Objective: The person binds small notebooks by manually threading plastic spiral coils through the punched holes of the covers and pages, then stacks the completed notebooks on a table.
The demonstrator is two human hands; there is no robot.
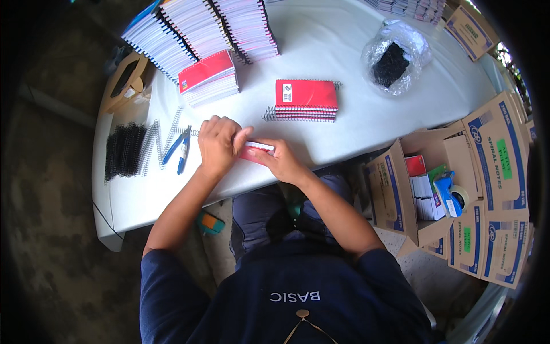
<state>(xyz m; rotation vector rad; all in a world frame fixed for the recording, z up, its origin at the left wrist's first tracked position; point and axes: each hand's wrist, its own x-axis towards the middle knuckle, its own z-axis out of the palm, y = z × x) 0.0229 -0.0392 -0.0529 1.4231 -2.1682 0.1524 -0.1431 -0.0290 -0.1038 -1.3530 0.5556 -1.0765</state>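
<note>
Red notebook [256, 152] pinched between left hand [217, 143] and right hand [282, 161] grips, table edge.

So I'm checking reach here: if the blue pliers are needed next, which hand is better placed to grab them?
Probably the left hand. The blue pliers lie on the white table just beside it, on its outer side, while the right hand sits farther off, holding the small red notebook from the other end.

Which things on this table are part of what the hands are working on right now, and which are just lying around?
In use:
left hand
right hand
red notebook held between both hands
loose wire spirals beside the left hand
blue pliers

Lying about:
finished notebook pile
tall notebook stacks
plastic bag
tape dispenser in an open carton
</note>
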